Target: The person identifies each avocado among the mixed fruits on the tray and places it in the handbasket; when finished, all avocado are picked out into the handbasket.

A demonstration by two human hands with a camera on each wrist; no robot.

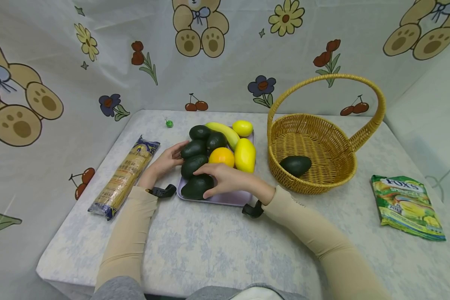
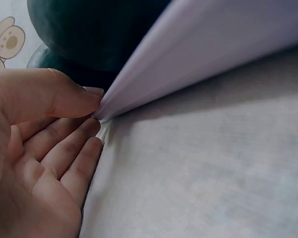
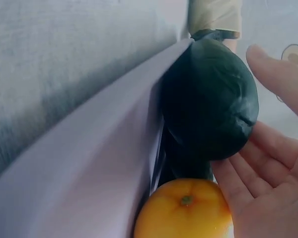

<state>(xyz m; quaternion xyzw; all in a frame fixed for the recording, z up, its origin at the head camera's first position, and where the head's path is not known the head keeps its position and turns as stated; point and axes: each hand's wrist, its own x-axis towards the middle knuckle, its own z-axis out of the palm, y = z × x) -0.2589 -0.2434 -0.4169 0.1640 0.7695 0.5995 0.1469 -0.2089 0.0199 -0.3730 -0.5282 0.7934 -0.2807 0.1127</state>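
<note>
Reading FOX'S in large capitals, with smaller print I cannot make out, a green packet point(image 1: 408, 208) lies near the right edge of the table point(image 1: 210, 241); by the left edge, a long pasta packet point(image 1: 125, 179) slants, its lettering too small to read. Both forearms reach in from the near edge toward a lilac tray point(image 1: 230, 198), left of the table's middle. At the tray's left side the left hand point(image 1: 166, 160) turns its palm inward, its grip clamped on the tray's rim between thumb and fingertips. The right hand point(image 1: 230, 177) arches across the tray from the right, its grip apart around the front avocado point(image 1: 197, 187) in the near left corner: the fingers touch it, the thumb sits just beside it. Four more avocados point(image 1: 194, 166) line the left side, with an orange point(image 1: 222, 156), a banana point(image 1: 225, 132), a lemon point(image 1: 242, 128) and a yellow oblong fruit point(image 1: 245, 156) alongside. Toward the table's far right corner, a wicker basket point(image 1: 322, 187) holds another avocado point(image 1: 296, 166).
</note>
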